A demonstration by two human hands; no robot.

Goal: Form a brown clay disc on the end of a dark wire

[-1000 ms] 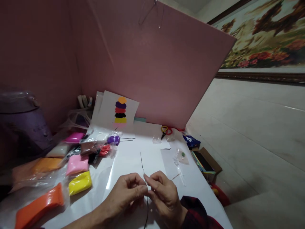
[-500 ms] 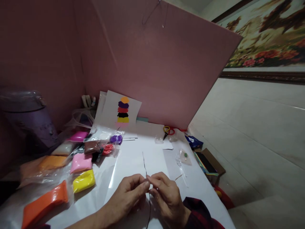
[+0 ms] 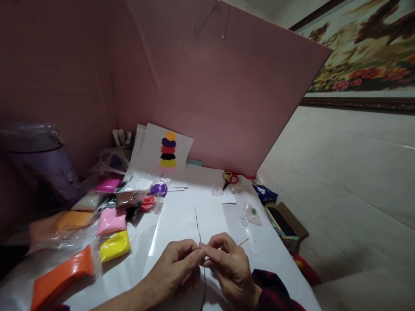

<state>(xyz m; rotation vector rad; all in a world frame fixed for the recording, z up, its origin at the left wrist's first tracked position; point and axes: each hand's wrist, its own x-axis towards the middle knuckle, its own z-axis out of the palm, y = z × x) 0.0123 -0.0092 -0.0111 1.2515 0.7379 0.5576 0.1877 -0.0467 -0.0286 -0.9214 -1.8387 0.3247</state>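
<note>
A thin dark strand [image 3: 197,225], slightly kinked, runs upward from between my fingertips and continues below them toward the bottom edge of the view. My left hand [image 3: 178,263] pinches it with thumb and forefinger. From the other side my right hand [image 3: 228,263] grips the same strand, its fingertips touching those of my left. The part of the strand inside the pinch is hidden. Under both hands lies a white sheet [image 3: 181,216]. Whether the strand is wire or cord I cannot tell.
Bags of coloured clay, among them yellow [image 3: 115,246], pink [image 3: 112,221] and orange [image 3: 61,276], lie on the left. Scissors [image 3: 228,180] rest at the back. A paper with painted colour blobs [image 3: 152,147] leans against the pink panel [image 3: 207,95]. A small clear bag [image 3: 254,216] lies right.
My fingertips have shifted slightly down along the strand, and my right fingers have closed a little more against the left. The strand is still held in both hands.
</note>
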